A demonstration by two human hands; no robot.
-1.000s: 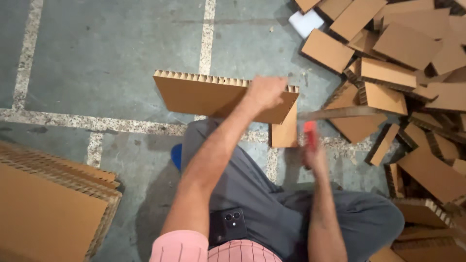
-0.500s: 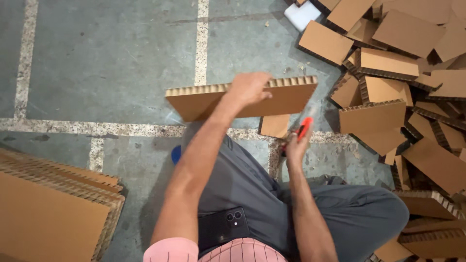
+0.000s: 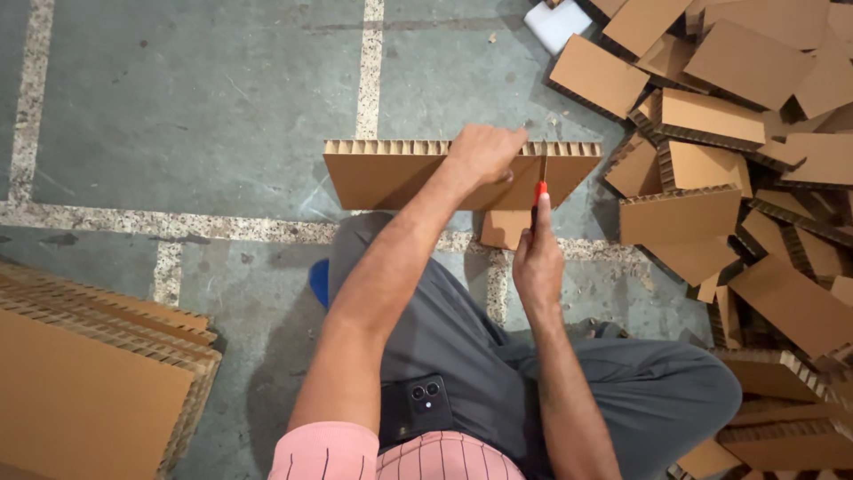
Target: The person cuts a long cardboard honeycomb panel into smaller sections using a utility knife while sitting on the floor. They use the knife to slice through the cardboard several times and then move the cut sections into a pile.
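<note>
A long honeycomb cardboard strip stands on edge over my knee, its cell edge facing up. My left hand grips its top edge right of the middle. My right hand holds a red-handled knife, whose blade is set into the strip near its right end. A small cut cardboard piece lies on the floor just below the strip, partly hidden by it.
A heap of cut cardboard pieces fills the right side. A stack of large honeycomb sheets lies at the lower left. A dark phone rests on my lap. A blue object shows beside my left leg. White lines cross the grey floor.
The strip has been turned level and shifted right in view. My right hand has come up from beside my knee and put the knife into the strip's right end.
</note>
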